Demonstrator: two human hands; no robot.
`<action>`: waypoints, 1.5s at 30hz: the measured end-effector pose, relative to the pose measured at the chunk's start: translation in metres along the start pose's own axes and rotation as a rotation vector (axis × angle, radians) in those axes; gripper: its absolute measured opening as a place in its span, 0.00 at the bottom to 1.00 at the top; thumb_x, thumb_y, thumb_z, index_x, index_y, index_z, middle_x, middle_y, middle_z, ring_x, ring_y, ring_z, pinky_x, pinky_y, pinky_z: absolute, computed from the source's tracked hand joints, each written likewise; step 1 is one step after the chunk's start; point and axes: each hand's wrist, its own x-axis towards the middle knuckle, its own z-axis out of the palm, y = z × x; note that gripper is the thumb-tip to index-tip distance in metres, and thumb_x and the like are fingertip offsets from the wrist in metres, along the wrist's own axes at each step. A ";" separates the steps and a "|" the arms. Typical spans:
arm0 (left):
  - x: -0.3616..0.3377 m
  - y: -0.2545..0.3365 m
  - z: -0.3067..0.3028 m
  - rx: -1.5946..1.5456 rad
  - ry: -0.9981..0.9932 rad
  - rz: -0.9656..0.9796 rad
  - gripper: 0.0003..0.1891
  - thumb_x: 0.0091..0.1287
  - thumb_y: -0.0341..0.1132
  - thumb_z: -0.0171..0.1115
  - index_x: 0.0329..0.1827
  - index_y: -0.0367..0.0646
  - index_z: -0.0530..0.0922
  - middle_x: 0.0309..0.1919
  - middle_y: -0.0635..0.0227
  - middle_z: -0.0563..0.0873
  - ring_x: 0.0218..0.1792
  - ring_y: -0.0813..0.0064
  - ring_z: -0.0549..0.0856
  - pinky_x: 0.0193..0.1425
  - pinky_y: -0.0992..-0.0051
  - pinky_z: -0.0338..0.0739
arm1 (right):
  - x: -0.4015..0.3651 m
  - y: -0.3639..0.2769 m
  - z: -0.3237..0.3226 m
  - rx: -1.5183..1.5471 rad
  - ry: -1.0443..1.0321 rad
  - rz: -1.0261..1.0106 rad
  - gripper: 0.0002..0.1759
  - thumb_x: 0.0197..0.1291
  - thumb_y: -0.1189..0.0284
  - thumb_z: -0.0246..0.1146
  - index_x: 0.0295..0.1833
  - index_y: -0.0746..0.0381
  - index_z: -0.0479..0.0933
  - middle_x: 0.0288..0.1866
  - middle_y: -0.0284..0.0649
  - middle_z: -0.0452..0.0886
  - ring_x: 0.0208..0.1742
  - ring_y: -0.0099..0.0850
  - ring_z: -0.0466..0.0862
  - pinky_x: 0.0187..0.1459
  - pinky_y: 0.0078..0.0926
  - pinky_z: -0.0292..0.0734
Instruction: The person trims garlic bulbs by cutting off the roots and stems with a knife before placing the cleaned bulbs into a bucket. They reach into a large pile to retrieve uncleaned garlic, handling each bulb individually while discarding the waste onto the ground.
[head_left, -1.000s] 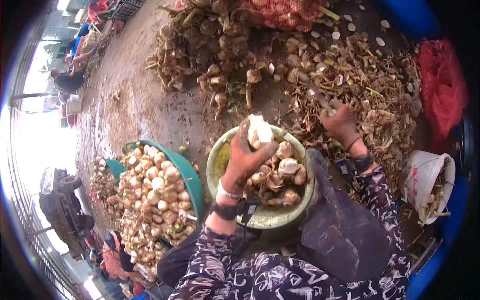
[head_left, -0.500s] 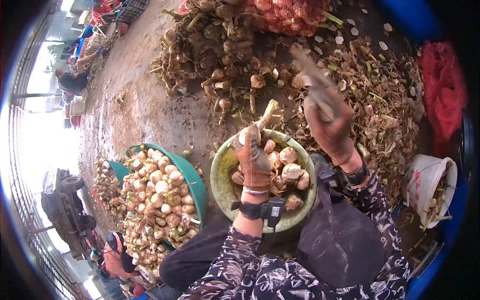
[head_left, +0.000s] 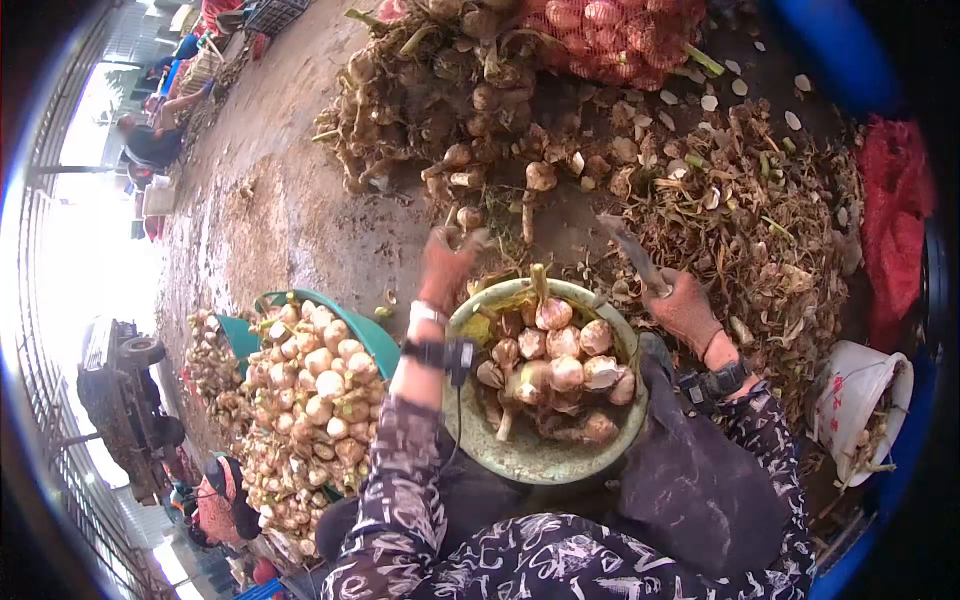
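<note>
My left hand [head_left: 448, 268], in an orange-brown glove and blurred, stretches past the basin's left rim with fingers apart, just short of a garlic bulb [head_left: 468, 217] on the ground. My right hand [head_left: 687, 312], gloved likewise, is closed around the handle of a knife [head_left: 632, 248] beside the basin's right rim; its blade points up and left. Between my knees stands a pale green basin [head_left: 545, 470] holding several garlic bulbs [head_left: 565, 372]. One bulb with a short stalk [head_left: 553, 312] lies at its far side.
Untrimmed garlic [head_left: 430, 100] is heaped ahead, beside a red mesh sack [head_left: 620, 40] of bulbs. Garlic scraps [head_left: 750, 230] cover the ground at right, near a white bucket [head_left: 840, 390]. A green tub [head_left: 368, 340] with a garlic pile [head_left: 320, 380] stands left. People work in the far left background.
My left hand has left the stalked bulb it held over the basin and moved forward and left. My right hand has come down and nearer the basin with the knife.
</note>
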 end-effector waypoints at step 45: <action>-0.124 0.106 0.012 -1.026 -0.096 0.165 0.18 0.58 0.29 0.69 0.49 0.39 0.74 0.37 0.69 0.82 0.37 0.78 0.82 0.43 0.77 0.80 | -0.010 -0.001 -0.014 -0.046 0.268 -0.211 0.10 0.52 0.65 0.60 0.29 0.61 0.72 0.22 0.48 0.75 0.25 0.44 0.77 0.29 0.41 0.72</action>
